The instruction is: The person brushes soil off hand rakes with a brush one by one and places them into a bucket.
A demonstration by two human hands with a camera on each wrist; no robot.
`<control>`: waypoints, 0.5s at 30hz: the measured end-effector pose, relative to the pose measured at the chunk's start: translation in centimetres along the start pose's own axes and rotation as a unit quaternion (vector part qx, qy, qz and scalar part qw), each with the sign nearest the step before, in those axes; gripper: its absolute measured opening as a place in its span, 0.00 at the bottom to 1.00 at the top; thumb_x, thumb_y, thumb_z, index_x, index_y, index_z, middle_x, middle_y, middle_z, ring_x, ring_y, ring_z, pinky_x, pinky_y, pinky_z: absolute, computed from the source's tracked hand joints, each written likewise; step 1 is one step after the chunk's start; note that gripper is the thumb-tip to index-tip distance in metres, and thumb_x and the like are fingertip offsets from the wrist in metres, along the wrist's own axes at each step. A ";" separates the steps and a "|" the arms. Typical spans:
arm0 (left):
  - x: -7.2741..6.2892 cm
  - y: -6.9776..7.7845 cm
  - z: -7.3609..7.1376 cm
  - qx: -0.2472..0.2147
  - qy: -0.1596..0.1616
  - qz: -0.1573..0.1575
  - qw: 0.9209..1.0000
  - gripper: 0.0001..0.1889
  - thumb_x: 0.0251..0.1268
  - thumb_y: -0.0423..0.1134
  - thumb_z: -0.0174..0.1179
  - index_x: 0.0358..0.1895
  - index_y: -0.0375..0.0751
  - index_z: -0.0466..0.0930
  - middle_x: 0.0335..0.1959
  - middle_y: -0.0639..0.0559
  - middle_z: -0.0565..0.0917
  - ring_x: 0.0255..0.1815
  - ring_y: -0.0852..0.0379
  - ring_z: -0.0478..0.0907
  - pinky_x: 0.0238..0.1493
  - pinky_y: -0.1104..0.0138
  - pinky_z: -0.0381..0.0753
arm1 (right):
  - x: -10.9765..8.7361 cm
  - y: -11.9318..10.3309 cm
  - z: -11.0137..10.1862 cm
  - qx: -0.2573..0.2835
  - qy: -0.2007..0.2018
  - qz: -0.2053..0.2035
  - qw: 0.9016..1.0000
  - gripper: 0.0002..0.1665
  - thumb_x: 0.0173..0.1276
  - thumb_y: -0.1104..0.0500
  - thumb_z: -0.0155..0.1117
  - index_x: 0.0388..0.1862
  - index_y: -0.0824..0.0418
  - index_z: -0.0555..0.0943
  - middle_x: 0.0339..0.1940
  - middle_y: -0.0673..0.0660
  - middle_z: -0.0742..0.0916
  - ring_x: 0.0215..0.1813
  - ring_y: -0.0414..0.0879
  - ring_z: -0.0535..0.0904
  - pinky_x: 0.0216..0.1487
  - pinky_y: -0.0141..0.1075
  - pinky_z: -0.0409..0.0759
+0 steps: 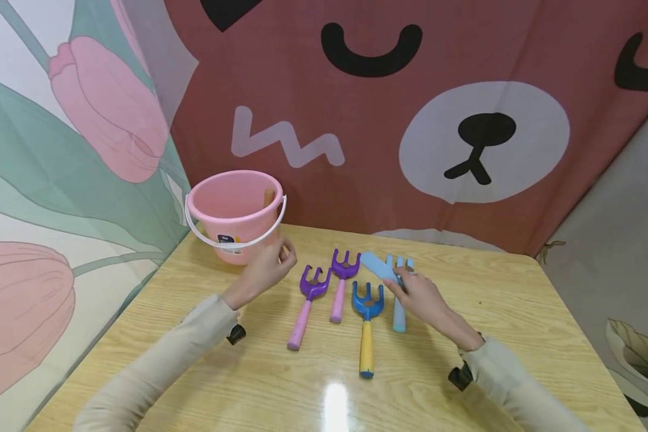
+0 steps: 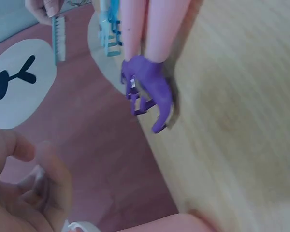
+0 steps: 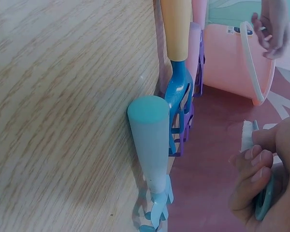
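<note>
- Head view: the light-blue brush is gripped by the right hand, its long axis slanting forward and leftward.
- Nothing is held by the left hand, loosely curled and well apart, nearest the pink bucket.
- The bucket's floor is hidden; bristles are blurred in both wrist views.

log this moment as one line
right hand: holding light-blue brush | left hand: empty, near pink bucket | table: four small forks
</note>
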State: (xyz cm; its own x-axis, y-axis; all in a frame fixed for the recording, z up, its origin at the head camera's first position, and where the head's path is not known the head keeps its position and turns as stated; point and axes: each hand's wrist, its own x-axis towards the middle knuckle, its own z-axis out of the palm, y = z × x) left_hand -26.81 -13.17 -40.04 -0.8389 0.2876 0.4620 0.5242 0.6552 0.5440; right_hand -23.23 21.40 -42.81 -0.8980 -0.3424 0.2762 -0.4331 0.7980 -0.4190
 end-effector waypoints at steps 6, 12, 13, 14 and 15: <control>-1.1 -0.6 1.4 0.029 -0.075 -0.049 0.996 0.06 0.66 0.37 0.59 0.38 0.36 0.80 0.22 0.55 0.79 0.19 0.63 0.72 0.22 0.68 0.73 | 0.0 0.0 0.0 -0.003 -0.002 -0.003 1.000 0.24 0.77 0.53 0.56 0.56 0.75 0.76 0.11 0.46 0.70 0.13 0.37 0.62 0.17 0.32 0.63; -2.1 -0.7 2.6 0.040 -0.145 -0.097 0.984 0.13 0.68 0.41 0.60 0.43 0.32 0.79 0.22 0.54 0.79 0.20 0.61 0.74 0.25 0.66 0.75 | 0.0 0.1 0.1 -0.003 -0.009 -0.004 1.000 0.24 0.78 0.53 0.56 0.56 0.74 0.76 0.12 0.46 0.71 0.13 0.37 0.62 0.16 0.32 0.63; -2.3 -0.8 2.8 0.042 -0.153 -0.101 0.982 0.14 0.68 0.42 0.60 0.43 0.31 0.79 0.22 0.54 0.79 0.20 0.61 0.74 0.26 0.66 0.76 | 0.0 0.1 0.1 -0.004 -0.011 -0.005 1.000 0.24 0.78 0.53 0.56 0.56 0.74 0.76 0.12 0.46 0.71 0.13 0.37 0.62 0.16 0.32 0.63; -2.5 -0.8 2.9 0.041 -0.163 -0.105 0.980 0.14 0.68 0.42 0.60 0.43 0.31 0.79 0.22 0.53 0.79 0.20 0.61 0.74 0.26 0.66 0.76 | 0.0 0.1 0.1 -0.005 -0.012 -0.005 1.000 0.24 0.78 0.53 0.56 0.56 0.74 0.76 0.12 0.46 0.71 0.13 0.37 0.62 0.16 0.32 0.63; -2.7 -0.9 3.1 0.039 -0.172 -0.107 0.979 0.15 0.68 0.42 0.61 0.43 0.30 0.79 0.23 0.51 0.80 0.20 0.60 0.75 0.28 0.65 0.77 | 0.0 0.2 0.2 -0.006 -0.014 -0.005 1.000 0.24 0.78 0.53 0.56 0.56 0.74 0.76 0.12 0.45 0.71 0.13 0.37 0.62 0.16 0.32 0.63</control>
State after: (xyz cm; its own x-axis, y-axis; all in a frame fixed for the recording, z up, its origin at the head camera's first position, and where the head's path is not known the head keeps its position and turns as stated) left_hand -25.46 -12.36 -43.90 -0.9349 0.3472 0.0733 0.3298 0.7739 0.5407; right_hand -23.28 21.46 -43.01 -0.8951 -0.3644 0.2569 -0.4421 0.7999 -0.4057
